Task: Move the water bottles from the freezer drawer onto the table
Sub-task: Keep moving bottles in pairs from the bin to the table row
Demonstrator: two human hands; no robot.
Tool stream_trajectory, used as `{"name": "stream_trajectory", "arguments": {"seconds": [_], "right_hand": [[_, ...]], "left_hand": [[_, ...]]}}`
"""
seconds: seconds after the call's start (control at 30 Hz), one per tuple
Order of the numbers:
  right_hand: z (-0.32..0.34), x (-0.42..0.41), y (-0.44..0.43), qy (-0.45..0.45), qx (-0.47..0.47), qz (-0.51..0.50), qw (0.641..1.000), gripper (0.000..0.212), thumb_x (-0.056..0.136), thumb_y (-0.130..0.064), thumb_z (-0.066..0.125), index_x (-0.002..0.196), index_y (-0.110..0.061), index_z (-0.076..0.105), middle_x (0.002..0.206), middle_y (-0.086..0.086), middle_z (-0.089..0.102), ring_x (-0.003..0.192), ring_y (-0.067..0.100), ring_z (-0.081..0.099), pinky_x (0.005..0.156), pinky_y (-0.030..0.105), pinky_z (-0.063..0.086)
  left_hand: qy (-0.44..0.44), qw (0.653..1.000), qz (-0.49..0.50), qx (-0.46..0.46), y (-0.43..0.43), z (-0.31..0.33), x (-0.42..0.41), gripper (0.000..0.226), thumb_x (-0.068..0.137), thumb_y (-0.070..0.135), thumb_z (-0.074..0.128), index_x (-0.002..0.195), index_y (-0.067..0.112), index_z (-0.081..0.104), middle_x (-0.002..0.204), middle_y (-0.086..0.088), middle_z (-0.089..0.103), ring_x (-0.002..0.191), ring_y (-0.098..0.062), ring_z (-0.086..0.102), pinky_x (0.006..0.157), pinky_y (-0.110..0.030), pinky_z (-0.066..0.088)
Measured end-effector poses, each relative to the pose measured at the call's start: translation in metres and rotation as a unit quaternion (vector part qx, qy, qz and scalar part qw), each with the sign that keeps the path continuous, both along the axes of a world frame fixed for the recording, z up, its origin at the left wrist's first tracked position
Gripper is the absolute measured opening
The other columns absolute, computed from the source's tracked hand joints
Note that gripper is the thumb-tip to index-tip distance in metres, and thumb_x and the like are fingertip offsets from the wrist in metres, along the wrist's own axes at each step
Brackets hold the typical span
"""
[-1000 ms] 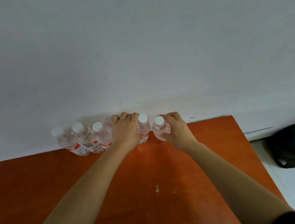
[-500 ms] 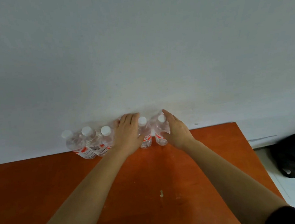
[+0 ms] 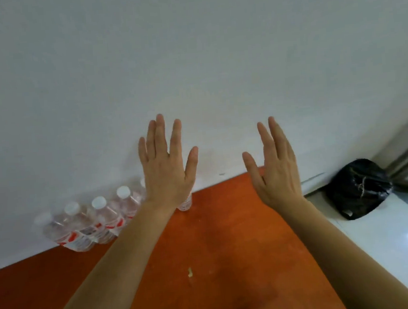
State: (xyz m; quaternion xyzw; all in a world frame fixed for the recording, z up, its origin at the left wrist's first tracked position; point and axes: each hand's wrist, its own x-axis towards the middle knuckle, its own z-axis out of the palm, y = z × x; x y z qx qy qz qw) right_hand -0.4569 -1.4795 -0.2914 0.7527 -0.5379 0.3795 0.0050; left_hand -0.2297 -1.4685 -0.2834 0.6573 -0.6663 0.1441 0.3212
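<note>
Two bare forearms reach up from the near edge across the orange bench (image 3: 230,238), with a pale speck (image 3: 190,273) lying on the wood between them. Further out, the left hand (image 3: 165,170) is spread flat, fingers (image 3: 161,133) straight and apart, holding nothing. The right hand (image 3: 275,172) is the same: opened wide, nothing in it. Both hover over the bench's far edge, well apart from each other.

Behind the left wrist, the bottles (image 3: 100,220) stand upright in a tight row along that far edge, against the wall (image 3: 189,57), white caps up, red labels showing. The left hand hides the row's right end, with one base peeping out beside the wrist, so there's no firm count. Off to the right, on the floor past the bench, sits a black bag (image 3: 359,190).

Half a second ago both hands were down on the two rightmost bottles, settling them into the row. Now they're off and lifted clear, and the view has swung right. This reads as the release after a set-down, with that pair delivered.

The freezer drawer isn't in view, so I can't tell how many remain. Next move, I'd judge: draw the arms back without clipping the caps, turn to the drawer, and fetch any that are left.
</note>
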Motion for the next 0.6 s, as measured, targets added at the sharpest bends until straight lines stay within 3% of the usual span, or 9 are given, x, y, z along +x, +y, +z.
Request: {"name": "stream_trajectory", "arguments": {"seconds": [0.2, 0.4, 0.6], "right_hand": [[0.018, -0.144, 0.068, 0.027, -0.024, -0.17, 0.985, 0.068, 0.102, -0.042, 0.047, 0.158, -0.018, 0.017, 0.167, 0.01, 0.007, 0.154, 0.026, 0.009, 0.12, 0.056, 0.02], [0.069, -0.283, 0.186, 0.031, -0.082, -0.318, 0.944, 0.069, 0.1, -0.045, 0.046, 0.158, -0.016, 0.02, 0.167, 0.011, 0.007, 0.154, 0.027, 0.008, 0.121, 0.055, 0.017], [0.087, -0.408, 0.368, 0.064, -0.097, -0.453, 0.884, 0.071, 0.099, -0.049, 0.042, 0.159, -0.017, 0.02, 0.167, 0.014, 0.005, 0.154, 0.029, 0.003, 0.123, 0.052, 0.008]], "left_hand": [[-0.011, 0.988, -0.145, 0.045, 0.007, 0.01, -0.148, 0.068, 0.102, 0.054, 0.027, 0.159, 0.02, 0.009, 0.165, -0.012, -0.005, 0.152, -0.027, -0.009, 0.12, -0.058, 0.006], [-0.048, 0.957, -0.284, -0.029, 0.066, 0.075, -0.307, 0.07, 0.101, 0.055, 0.028, 0.158, 0.018, 0.012, 0.165, -0.016, 0.0, 0.152, -0.031, -0.004, 0.119, -0.059, 0.008], [-0.058, 0.914, -0.397, -0.067, 0.195, 0.11, -0.462, 0.068, 0.1, 0.057, 0.023, 0.158, 0.022, 0.014, 0.165, -0.016, 0.0, 0.152, -0.034, -0.002, 0.117, -0.062, 0.009]]}}
